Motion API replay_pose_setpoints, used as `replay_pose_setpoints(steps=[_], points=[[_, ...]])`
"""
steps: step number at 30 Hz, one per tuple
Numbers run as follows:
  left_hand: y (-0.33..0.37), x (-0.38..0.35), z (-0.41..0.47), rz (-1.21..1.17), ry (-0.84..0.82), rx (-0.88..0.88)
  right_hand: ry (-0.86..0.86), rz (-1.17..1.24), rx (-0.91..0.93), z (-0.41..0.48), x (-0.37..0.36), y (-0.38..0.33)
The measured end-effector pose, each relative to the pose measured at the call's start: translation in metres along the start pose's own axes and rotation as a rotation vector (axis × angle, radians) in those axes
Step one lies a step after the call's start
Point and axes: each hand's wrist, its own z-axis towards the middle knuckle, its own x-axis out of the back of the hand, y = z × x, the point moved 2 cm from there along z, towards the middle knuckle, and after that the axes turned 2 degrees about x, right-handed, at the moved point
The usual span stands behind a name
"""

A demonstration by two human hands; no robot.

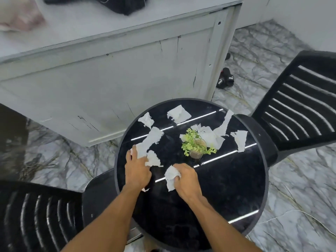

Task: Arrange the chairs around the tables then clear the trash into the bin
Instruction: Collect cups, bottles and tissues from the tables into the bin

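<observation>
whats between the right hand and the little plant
Only bare black tabletop with a reflected light streak, no paper, between the right hand and the plant, in the head view.

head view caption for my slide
Left hand and right hand gathering torn tissue scraps off the round black table

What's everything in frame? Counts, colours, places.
table: one, black, round, centre
paper scraps: about eight, white, spread over the table top
plant: one, green, small pot, mid-table
chairs: two, black, slatted; right and lower left of the table
counter: one, pale grey, behind the table
slippers: pair, black, floor by the counter's corner
dark cloth: one, black, on the counter
left hand: one, gathering scraps, table's left
right hand: one, holds one scrap, beside the left
</observation>
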Motion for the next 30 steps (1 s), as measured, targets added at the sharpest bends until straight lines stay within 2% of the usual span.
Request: replay_pose_setpoints(steps=[2, 6, 12, 20, 25, 30], points=[[-0.006, 0.002, 0.0, -0.057, -0.085, 0.037, -0.015, 0.016, 0.001, 0.004, -0.009, -0.008], [-0.012, 0.008, -0.04, -0.127, -0.081, 0.072, -0.038, 0.016, 0.008, 0.003, -0.018, -0.029], [-0.068, 0.058, -0.078, -0.275, 0.049, 0.131, -0.057, -0.021, 0.079, -0.009, -0.032, -0.093], [-0.203, 0.186, -0.158, -0.467, 0.269, 0.277, -0.161, -0.003, 0.334, -0.071, -0.108, -0.265], [-0.313, 0.254, -0.246, -0.529, 0.452, 0.351, -0.229, 0.004, 0.536, -0.128, -0.198, -0.379], [-0.424, 0.293, -0.35, -0.508, 0.62, 0.558, -0.395, 0.009, 0.722, -0.198, -0.302, -0.478]])
